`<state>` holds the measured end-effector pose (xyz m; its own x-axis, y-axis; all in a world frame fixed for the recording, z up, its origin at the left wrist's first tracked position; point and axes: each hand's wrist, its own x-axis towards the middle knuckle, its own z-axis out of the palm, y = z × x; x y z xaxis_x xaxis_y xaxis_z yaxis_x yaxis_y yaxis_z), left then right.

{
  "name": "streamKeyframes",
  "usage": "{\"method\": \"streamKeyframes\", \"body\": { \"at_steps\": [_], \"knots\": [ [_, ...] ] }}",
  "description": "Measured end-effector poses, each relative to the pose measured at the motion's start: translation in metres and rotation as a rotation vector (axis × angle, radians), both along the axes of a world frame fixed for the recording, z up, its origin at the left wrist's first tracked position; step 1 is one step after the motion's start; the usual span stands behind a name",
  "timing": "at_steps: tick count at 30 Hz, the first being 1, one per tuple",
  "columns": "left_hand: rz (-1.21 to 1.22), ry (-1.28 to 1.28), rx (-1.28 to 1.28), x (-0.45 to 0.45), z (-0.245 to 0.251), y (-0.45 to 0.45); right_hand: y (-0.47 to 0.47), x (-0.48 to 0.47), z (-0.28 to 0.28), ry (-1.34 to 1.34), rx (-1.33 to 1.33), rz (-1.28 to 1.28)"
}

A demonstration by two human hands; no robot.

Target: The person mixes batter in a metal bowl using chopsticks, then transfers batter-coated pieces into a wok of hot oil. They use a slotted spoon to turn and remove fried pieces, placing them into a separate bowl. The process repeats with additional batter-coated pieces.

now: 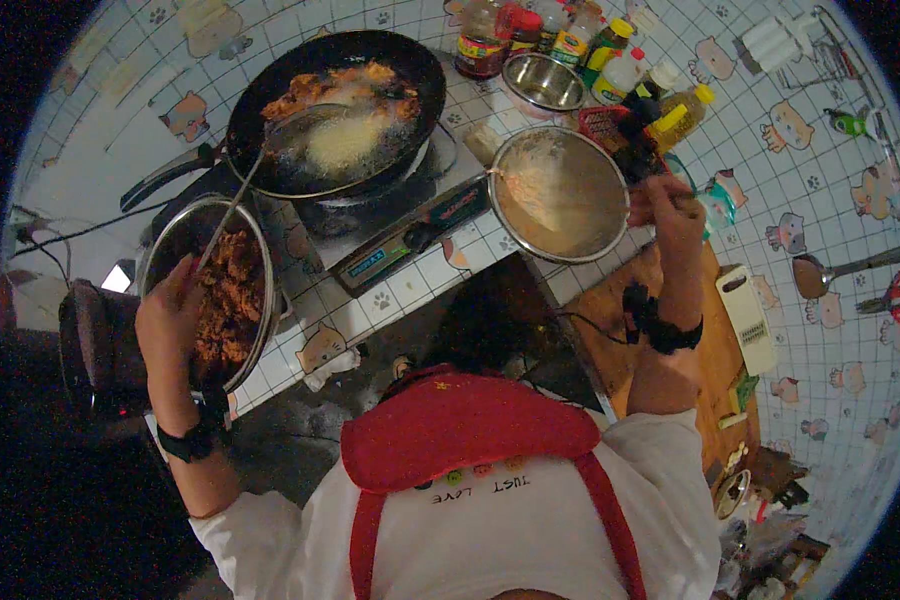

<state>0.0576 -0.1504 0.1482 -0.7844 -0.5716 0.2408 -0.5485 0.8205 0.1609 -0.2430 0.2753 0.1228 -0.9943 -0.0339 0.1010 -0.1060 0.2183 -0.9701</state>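
My left hand (pixel 169 315) grips the long thin handle of a metal skimmer (pixel 232 199). The skimmer's head rests in the black wok (pixel 244 150), among browned fried pieces (pixel 375 79) and pale bubbling oil (pixel 345 142). Under that hand is a steel-rimmed bowl (pixel 271 300) of dark brown fried food (pixel 232 300). My right hand (pixel 667 202) has its fingers closed at the right side of a round, steel-rimmed vessel (pixel 559 255), apparently a strainer, on what looks like its handle. Pale, floury residue (pixel 529 195) lines its inside.
The wok sits on a gas stove (pixel 412 232), its handle (pixel 165 176) pointing left. Behind are a steel bowl (pixel 544 79), a red basket (pixel 604 127) and several sauce bottles (pixel 570 37). At right lie a wooden board (pixel 607 307) and a white grater (pixel 746 319).
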Motion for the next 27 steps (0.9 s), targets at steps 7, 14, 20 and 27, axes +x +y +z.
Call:
{"method": "streamKeyframes", "body": {
  "at_steps": [7,14,20,27],
  "knots": [
    [-0.014,0.078,-0.093,0.008,0.004,0.023,0.010,-0.009,-0.114,-0.132,-0.228,-0.027],
    [0.076,0.189,0.232,0.012,0.015,0.030,0.006,-0.015,-0.111,-0.003,-0.272,0.003],
    [0.165,0.229,0.280,0.017,0.012,0.032,-0.001,-0.005,-0.124,0.108,-0.174,0.168],
    [0.228,0.215,0.342,0.017,0.013,0.039,0.026,-0.014,-0.081,-0.132,-0.212,0.031]
  ]
}}
